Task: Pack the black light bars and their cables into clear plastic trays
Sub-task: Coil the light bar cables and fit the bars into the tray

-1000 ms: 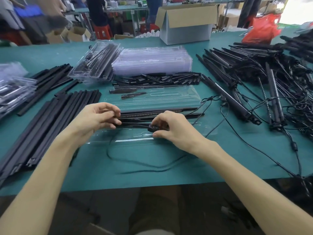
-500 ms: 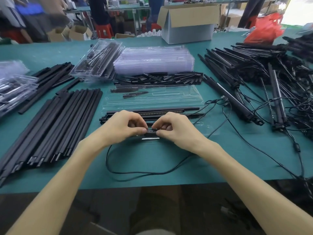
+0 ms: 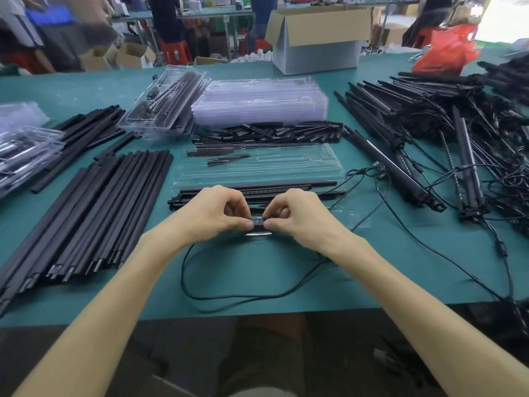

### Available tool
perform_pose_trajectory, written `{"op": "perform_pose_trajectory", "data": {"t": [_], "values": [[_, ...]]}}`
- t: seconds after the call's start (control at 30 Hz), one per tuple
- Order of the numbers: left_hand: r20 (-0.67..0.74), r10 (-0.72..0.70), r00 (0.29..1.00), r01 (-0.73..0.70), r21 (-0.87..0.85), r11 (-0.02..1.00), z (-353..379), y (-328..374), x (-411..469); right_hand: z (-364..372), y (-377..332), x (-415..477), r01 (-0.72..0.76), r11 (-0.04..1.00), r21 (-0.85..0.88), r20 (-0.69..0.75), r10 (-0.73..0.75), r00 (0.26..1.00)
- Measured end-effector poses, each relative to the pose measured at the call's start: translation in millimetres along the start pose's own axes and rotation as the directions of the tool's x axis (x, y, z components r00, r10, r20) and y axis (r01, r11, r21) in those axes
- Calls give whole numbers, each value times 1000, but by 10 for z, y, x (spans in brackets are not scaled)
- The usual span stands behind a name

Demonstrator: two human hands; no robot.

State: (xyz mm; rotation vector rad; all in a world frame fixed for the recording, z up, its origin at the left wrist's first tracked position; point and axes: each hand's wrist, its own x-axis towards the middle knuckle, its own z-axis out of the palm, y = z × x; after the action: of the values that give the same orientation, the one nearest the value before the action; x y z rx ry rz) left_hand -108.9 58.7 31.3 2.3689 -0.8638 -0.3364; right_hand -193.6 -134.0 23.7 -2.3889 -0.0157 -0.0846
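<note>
On the green table (image 3: 71,87) a tangled heap of unpacked bars (image 3: 423,110) is seen to the right, well apart from the work. Directly ahead an open clear tray (image 3: 272,164) is laid lengthwise, and black light bars (image 3: 300,188) are seated side by side along its near half. From them a cable (image 3: 226,297) is trailed in a wide, loose loop toward the table's near edge. A small inline controller (image 3: 258,222) on that cable is pinched from both ends, by the thumb and forefinger of the left hand (image 3: 214,213) and of the right hand (image 3: 297,216), just over the tray's front part. The step in hand is judged to be the seating of this controller in the tray; whether a moulded pocket lies beneath it cannot be told, since the spot is hidden by the fingers. The piece is best kept level and pressed down evenly from both ends, so that the thin plastic is not buckled. The slack loop should then be gathered and coiled inside the tray rather than dragged — a snag could lift the seated bars out of their channels.
</note>
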Motion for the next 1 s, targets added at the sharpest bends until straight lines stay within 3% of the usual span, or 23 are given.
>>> {"op": "perform_pose_trajectory", "data": {"t": [0.37, 0.77, 0.83, 0.9, 1.0], "values": [[32, -79, 996, 77, 63, 995, 26, 15, 80, 43, -17, 62, -21, 999, -28, 16, 22, 1000], [25, -73, 997, 70, 109, 992, -3, 73, 77, -26, 23, 43, 14, 1000, 8, 39, -14, 999], [38, -70, 997, 65, 136, 989, -43, 109, 79, -139, 67, 28, 36, 999, -9, -25, -36, 999], [30, -53, 998, 47, 178, 983, -61, 153, 91, -319, 156, 32, 29, 999, -36, -189, -35, 981], [-14, 13, 1000, -11, 169, 985, 13, 246, 135, -612, 373, 55, -80, 978, -192, -400, -4, 917]]}}
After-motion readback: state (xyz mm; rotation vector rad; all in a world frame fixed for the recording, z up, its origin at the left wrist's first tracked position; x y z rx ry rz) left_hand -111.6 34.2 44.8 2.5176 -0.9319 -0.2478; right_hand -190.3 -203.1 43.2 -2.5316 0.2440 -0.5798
